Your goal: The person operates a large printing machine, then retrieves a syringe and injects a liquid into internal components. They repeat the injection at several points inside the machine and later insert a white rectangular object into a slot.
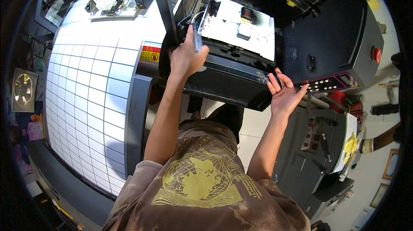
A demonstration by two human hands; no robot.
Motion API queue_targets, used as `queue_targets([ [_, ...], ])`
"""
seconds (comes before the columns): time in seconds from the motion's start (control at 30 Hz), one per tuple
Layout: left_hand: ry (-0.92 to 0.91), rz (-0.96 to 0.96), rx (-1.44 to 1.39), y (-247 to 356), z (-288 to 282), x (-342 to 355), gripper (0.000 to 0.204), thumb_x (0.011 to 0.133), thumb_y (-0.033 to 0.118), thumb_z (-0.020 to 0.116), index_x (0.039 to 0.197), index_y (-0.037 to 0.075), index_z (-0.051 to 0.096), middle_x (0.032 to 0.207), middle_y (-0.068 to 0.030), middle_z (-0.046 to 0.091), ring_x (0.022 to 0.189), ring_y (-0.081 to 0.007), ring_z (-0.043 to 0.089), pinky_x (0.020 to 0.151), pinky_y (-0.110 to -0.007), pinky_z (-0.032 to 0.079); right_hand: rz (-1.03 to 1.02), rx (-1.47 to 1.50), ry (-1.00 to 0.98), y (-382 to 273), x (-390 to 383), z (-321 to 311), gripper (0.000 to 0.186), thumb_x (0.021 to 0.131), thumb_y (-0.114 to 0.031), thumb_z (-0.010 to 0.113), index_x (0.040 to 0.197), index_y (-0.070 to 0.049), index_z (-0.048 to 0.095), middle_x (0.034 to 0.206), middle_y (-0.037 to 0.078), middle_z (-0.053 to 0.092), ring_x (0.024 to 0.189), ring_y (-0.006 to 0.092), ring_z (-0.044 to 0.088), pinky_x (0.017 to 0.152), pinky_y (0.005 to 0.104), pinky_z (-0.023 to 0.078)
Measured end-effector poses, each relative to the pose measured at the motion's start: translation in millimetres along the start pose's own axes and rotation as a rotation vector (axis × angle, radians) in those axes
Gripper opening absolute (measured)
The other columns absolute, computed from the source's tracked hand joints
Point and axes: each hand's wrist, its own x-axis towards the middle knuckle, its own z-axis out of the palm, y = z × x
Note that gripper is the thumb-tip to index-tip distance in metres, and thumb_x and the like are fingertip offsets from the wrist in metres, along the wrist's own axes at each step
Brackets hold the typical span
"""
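Observation:
My left hand (185, 61) is closed around a translucent grey tube (197, 39), which looks like a syringe and points away from me beside the machine's dark upright. Its index finger lies along the tube. To the right of it is an ink-stained white sheet (219, 24) inside the black machine. Two small blocks rest on the sheet, one dark (247, 14) and one white (244, 31). My right hand (284, 97) is turned palm up with its fingers spread, holding nothing. Its thumb is close to the control panel (322, 85) with white buttons.
A white gridded flatbed (92, 85) fills the left side. Above it is a carriage (114, 12) with white cables. A red and yellow warning label (150, 54) marks the machine's edge. On the right are a red knob (376, 55) and a grey cabinet (297, 145).

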Motion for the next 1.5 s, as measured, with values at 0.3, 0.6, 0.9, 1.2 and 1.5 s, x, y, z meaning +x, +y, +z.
queue_targets([
  [0.3,-0.015,-0.016,-0.031,0,1,0,0.081,0.081,0.031,0.061,0.148,-0.008,0.038,0.101,-0.0340,0.069,0.091,-0.0394,0.074,0.089,-0.046,0.056,0.009,0.009,0.001,0,1,-1,0.102,0.095,-0.079,0.012,0.098,0.005,0.070,0.134,0.026,0.057,0.104,0.0383,0.071,0.078,0.0381,0.064],
  [0.6,-0.042,-0.059,-0.007,-6,3,3,0.086,0.085,0.039,0.061,0.156,0.002,0.030,0.107,-0.0292,0.070,0.099,-0.0409,0.070,0.089,-0.044,0.053,-0.088,-0.147,0.097,1,-12,25,0.085,0.101,-0.069,0.023,0.097,0.002,0.069,0.122,0.022,0.065,0.099,0.0292,0.071,0.077,0.0356,0.060],
  [0.9,-0.252,-0.185,-0.176,-10,-10,11,0.094,0.082,0.045,0.060,0.157,0.000,0.024,0.117,-0.0359,0.064,0.111,-0.0454,0.065,0.093,-0.042,0.051,-0.581,-0.985,-0.411,56,-67,142,0.044,0.078,-0.022,0.081,0.113,-0.008,0.059,0.098,0.009,0.065,0.096,0.0300,0.061,0.082,0.0407,0.051],
  [1.2,-0.284,-0.138,-0.319,-21,-8,13,0.093,0.090,0.036,0.069,0.158,-0.003,0.020,0.087,-0.0185,0.067,0.075,-0.0229,0.067,0.062,-0.034,0.052,-0.603,-1.111,-0.334,72,-56,174,0.038,0.073,-0.019,0.083,0.092,-0.008,0.052,0.082,0.009,0.063,0.082,0.0317,0.062,0.065,0.0444,0.048],
  [1.5,-0.222,-0.100,-0.415,-22,1,14,0.096,0.083,0.037,0.079,0.153,-0.007,0.031,0.076,-0.0157,0.067,0.064,-0.0187,0.067,0.054,-0.030,0.050,-0.449,-1.107,-0.389,62,-56,170,0.033,0.072,-0.011,0.079,0.087,-0.006,0.050,0.082,0.011,0.061,0.075,0.0369,0.063,0.064,0.0462,0.049],
])
